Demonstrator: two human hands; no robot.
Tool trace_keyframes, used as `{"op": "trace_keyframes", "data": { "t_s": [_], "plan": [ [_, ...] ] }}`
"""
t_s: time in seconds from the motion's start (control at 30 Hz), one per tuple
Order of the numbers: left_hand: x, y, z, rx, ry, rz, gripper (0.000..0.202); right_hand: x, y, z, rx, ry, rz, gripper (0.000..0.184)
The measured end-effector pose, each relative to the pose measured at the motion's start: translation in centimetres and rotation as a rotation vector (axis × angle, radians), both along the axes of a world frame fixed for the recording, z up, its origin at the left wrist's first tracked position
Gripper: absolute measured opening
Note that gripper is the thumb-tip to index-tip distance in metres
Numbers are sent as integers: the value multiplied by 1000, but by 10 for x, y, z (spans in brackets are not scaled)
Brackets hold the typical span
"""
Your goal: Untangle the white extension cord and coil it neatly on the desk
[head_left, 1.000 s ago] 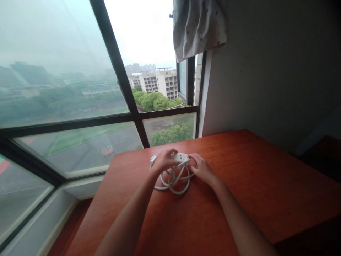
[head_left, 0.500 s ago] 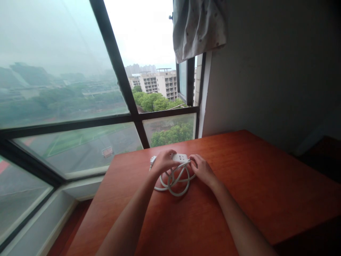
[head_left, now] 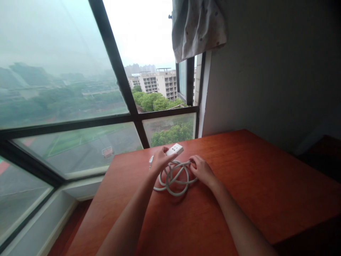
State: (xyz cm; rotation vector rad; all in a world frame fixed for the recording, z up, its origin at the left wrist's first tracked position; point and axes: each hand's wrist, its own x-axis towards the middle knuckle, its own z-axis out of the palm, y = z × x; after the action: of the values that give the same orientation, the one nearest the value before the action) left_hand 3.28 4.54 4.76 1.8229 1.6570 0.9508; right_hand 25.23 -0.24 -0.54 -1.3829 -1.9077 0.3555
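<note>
A white power strip (head_left: 176,148) is tilted in my left hand (head_left: 162,159), which grips its near-left end between thumb and fingers. Its socket face points up toward me. Below it a white cable (head_left: 178,194) lies in loose, overlapping loops on the reddish-brown table (head_left: 170,224). My right hand (head_left: 200,167) has its fingertips pinched on the cable at the right side of the loops. A white plug (head_left: 151,160) shows just left of my left hand, partly hidden by it.
Beyond the table's far edge stands a dark-framed window (head_left: 138,117), with buildings and trees outside. A spotted curtain (head_left: 198,30) hangs at its upper right. A plain wall (head_left: 253,78) borders the table on the right.
My left hand has lifted and turned the power strip, so its right end now angles up and away. My right hand stays nearly in place on the cable.
</note>
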Motion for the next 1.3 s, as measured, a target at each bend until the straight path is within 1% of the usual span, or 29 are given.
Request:
{"op": "trace_keyframes", "data": {
  "t_s": [0.07, 0.17, 0.3, 0.37, 0.47, 0.6, 0.73, 0.83, 0.97, 1.07, 1.2, 1.3],
  "plan": [
    [1, -2, 1, -27, -72, 44, 53, 0, 0, 1, -9, -3, -3, 13],
    [2, -7, 5, -101, -222, 66, 52, 0, 0, 1, -24, -13, -7, 13],
    [0, -11, 9, -165, -495, 96, 54, 1, 0, 0, -39, -28, -27, 12],
    [-7, -14, 8, -185, -617, 99, 53, 2, -1, 1, -48, -39, -47, 10],
    [-20, -20, 2, -218, -697, 130, 47, 2, -1, 2, -64, -47, -78, 9],
    [-36, -36, -4, -251, -681, 163, 48, 2, -2, 2, -63, -37, -81, 11],
    [-39, -48, -4, -215, -638, 166, 58, 2, 1, -2, -53, -16, -34, 14],
    [-39, -49, -7, -190, -613, 160, 65, 3, 3, -6, -52, -4, -9, 17],
    [-42, -44, -16, -128, -555, 138, 74, 4, 5, -9, -46, 0, 6, 22],
    [-45, -41, -22, -103, -490, 129, 77, 4, 5, -10, -39, -5, 23, 28],
    [-46, -39, -25, -74, -437, 147, 76, 4, 2, -4, 15, -8, 94, 40],
    [-45, -40, -24, -77, -432, 146, 77, 4, -3, 9, 77, 3, 129, 43]
  ]
}}
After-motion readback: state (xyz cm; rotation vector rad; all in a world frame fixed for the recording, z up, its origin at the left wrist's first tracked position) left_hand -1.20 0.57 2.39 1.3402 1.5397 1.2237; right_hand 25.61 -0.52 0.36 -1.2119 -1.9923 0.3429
